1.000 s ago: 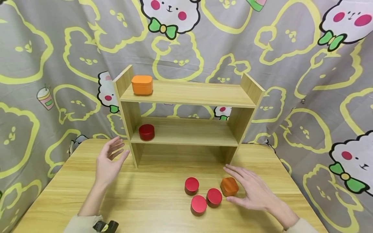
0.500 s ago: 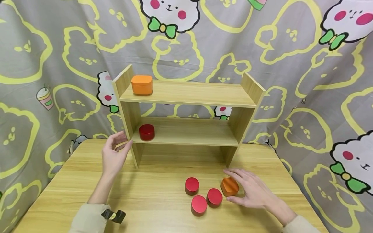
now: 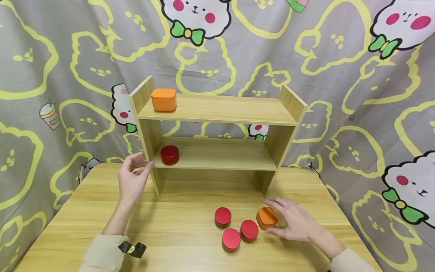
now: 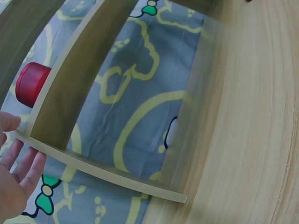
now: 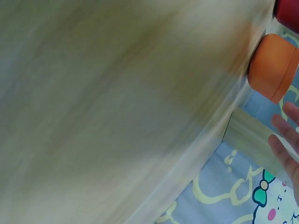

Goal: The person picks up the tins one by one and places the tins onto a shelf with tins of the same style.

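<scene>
A light wooden shelf [image 3: 217, 166] with two boards stands on the table. My left hand [image 3: 132, 183] holds its left side panel [image 4: 103, 172] near the middle board, thumb on the inner side and fingers on the outer. A dark red round tin [image 3: 169, 155] sits on that board near the thumb, and an orange rounded-square tin [image 3: 164, 99] on the top board's left end. My right hand [image 3: 293, 221] hovers with spread fingers beside a second orange tin [image 3: 266, 218] on the table. The right wrist view shows fingertips [image 5: 279, 122] apart from this tin.
Three red round tins stand on the wooden table [image 3: 183, 234] left of the orange one: a rear tin [image 3: 222, 217], a front tin [image 3: 231, 240] and a right tin [image 3: 249, 231]. Behind the shelf hangs a patterned grey curtain [image 3: 217, 49].
My left hand has moved right, from beside the shelf onto its left side panel. My right hand stays around the orange tin, almost still. The tins have not moved.
</scene>
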The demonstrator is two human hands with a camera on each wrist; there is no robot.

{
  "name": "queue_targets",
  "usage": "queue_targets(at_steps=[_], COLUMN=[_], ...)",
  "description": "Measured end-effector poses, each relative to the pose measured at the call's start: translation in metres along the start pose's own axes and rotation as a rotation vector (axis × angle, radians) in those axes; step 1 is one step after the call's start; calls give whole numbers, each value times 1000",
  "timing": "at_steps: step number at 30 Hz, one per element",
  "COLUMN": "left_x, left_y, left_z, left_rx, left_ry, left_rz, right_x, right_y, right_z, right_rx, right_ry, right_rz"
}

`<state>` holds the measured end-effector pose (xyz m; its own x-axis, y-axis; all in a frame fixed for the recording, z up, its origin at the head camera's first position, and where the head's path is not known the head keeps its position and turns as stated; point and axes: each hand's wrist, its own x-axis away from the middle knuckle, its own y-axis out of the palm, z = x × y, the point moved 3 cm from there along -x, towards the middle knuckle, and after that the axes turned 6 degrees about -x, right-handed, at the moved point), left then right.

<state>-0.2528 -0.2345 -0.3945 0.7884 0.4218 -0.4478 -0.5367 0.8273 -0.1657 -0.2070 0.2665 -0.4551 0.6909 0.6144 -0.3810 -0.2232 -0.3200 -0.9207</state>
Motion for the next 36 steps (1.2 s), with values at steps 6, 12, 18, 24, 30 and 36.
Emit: queue_targets(at_steps=[6,12,18,24,30,36], left_x=[-2,-1,-1,-2,-1,-3], left_y=[-1,-1,-2,-2,-3,-2], left_z=[-1,0,0,-2,0,-2], left_rx=[-19,-20,-27,-24,-23,-23], left_ry=[15,14,4,22,36,43], left_rz=[-1,5,7,4,-6,-2], right_x=[0,1,2,1,-4,-3], right_y=[1,4,6,9,11,15], right_z=[3,7,10,13,15,16], right_rx=[11,14,16,21,19,23], right_ry=[-3,1,2,7,-2,-6], right_rz=[0,-6,-13,-31,-62,-70])
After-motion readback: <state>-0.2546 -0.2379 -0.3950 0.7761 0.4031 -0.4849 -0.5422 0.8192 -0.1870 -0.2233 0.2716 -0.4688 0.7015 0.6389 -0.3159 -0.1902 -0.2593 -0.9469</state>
